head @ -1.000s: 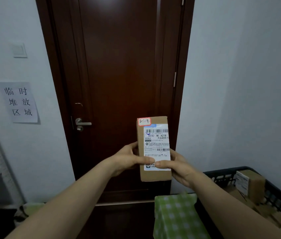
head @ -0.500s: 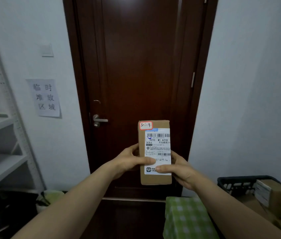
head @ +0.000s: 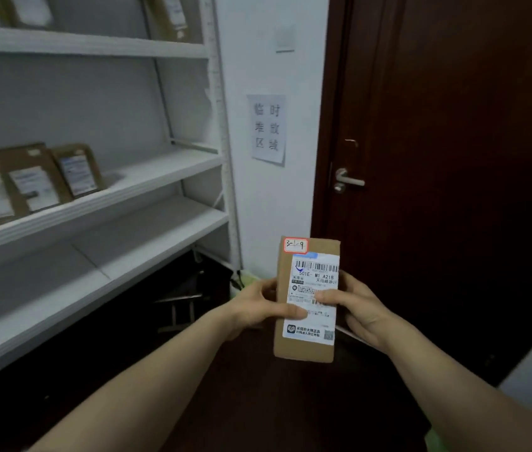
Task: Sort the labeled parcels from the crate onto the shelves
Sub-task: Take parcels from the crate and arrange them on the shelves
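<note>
I hold a small brown cardboard parcel (head: 307, 350) upright in front of me, with a white shipping label and a red-edged sticker reading 3-1-9 at its top left. My left hand (head: 258, 309) grips its left edge, thumb across the label. My right hand (head: 354, 309) grips the right edge, thumb on the label too. White metal shelves (head: 101, 207) fill the left side. The crate is out of view.
Three labelled brown parcels (head: 29, 184) lean on the middle shelf at left, and more stand on the top shelf (head: 173, 17). A dark wooden door (head: 437, 158) with a metal handle is at right. A paper notice (head: 267, 129) hangs on the wall between.
The view has swung left: the shelves now fill the left side, the door has shifted right, and the crate and green checked cloth have left the view. Both hands keep holding the parcel.
</note>
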A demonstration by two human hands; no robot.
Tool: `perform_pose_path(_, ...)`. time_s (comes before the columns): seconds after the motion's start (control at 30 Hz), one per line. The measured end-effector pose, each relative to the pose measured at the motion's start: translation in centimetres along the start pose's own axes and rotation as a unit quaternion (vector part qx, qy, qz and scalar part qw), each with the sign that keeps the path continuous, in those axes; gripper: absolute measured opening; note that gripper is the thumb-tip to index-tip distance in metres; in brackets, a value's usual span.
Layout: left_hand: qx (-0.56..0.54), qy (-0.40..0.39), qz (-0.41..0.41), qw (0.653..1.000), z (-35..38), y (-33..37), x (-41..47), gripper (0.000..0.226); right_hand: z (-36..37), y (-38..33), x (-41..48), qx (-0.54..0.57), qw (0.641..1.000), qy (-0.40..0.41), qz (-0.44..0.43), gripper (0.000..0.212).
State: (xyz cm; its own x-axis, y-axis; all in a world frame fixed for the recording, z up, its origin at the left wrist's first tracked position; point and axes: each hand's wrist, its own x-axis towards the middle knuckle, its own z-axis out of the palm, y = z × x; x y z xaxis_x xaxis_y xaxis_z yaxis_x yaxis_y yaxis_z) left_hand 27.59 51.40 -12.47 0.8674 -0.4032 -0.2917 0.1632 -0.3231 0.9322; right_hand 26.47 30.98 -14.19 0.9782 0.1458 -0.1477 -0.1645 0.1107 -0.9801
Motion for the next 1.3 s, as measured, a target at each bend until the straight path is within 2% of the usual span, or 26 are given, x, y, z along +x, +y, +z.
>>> perform_pose_path(0.13, -0.033, 0.042, -0.013, 0.998, -5.2, -3.3, -3.1, 0.076, 6.4, -0.2, 1.2, -0.023, 0.998, -0.052, 0.013, 0.102)
perform_pose_path(0.27, -0.04, 0.099, -0.015, 0.994, -11.7, -6.5, -7.7, 0.065, 14.5, -0.2, 3.0, -0.065, 0.99, -0.12, 0.027, 0.097)
perform_pose_path(0.4, -0.006, 0.144, -0.039, 0.989, -20.2, -11.5, -13.6, 0.094, 24.8, 0.0, 5.8, -0.067, 0.987, -0.146, 0.018, 0.127)
perform_pose_path(0.53, -0.004, 0.207, -0.075, 0.975, -27.3, -17.0, -19.8, 0.112, 35.4, 0.8, 7.8, -0.173, 0.953, -0.249, 0.013, 0.123)
perform_pose_path(0.63, -0.016, 0.249, -0.089, 0.964, -31.5, -20.3, -24.0, 0.108, 42.6, 1.9, 8.7, -0.287, 0.901, -0.325, 0.006, 0.123)
perform_pose_path(0.7, -0.031, 0.27, -0.091, 0.958, -34.1, -22.2, -26.4, 0.104, 47.1, 2.7, 9.8, -0.33, 0.878, -0.346, 0.001, 0.111)
perform_pose_path(0.8, -0.064, 0.287, -0.092, 0.951, -37.6, -25.1, -28.7, 0.101, 52.9, 4.0, 11.9, -0.382, 0.848, -0.368, 0.005, 0.11)
perform_pose_path(0.9, -0.102, 0.314, -0.097, 0.939, -40.5, -27.7, -29.9, 0.085, 57.7, 5.4, 14.2, -0.392, 0.838, -0.38, 0.012, 0.103)
perform_pose_path(1.03, -0.136, 0.359, -0.108, 0.917, -44.8, -30.6, -30.1, 0.072, 63.3, 7.9, 18.2, -0.367, 0.852, -0.372, 0.039, 0.091)
perform_pose_path(1.1, -0.149, 0.378, -0.12, 0.906, -47.3, -32.1, -29.8, 0.073, 66.0, 9.4, 20.7, -0.362, 0.853, -0.373, 0.045, 0.097)
perform_pose_path(1.17, -0.146, 0.397, -0.145, 0.895, -49.7, -33.4, -29.4, 0.074, 68.8, 10.4, 22.8, -0.38, 0.842, -0.382, 0.036, 0.115)
perform_pose_path(1.23, -0.118, 0.397, -0.171, 0.894, -51.8, -34.5, -28.9, 0.072, 71.1, 11.1, 24.9, -0.398, 0.829, -0.392, 0.03, 0.132)
perform_pose_path(1.3, -0.097, 0.393, -0.178, 0.897, -53.9, -35.2, -28.3, 0.066, 72.9, 11.7, 27.0, -0.404, 0.822, -0.401, 0.032, 0.135)
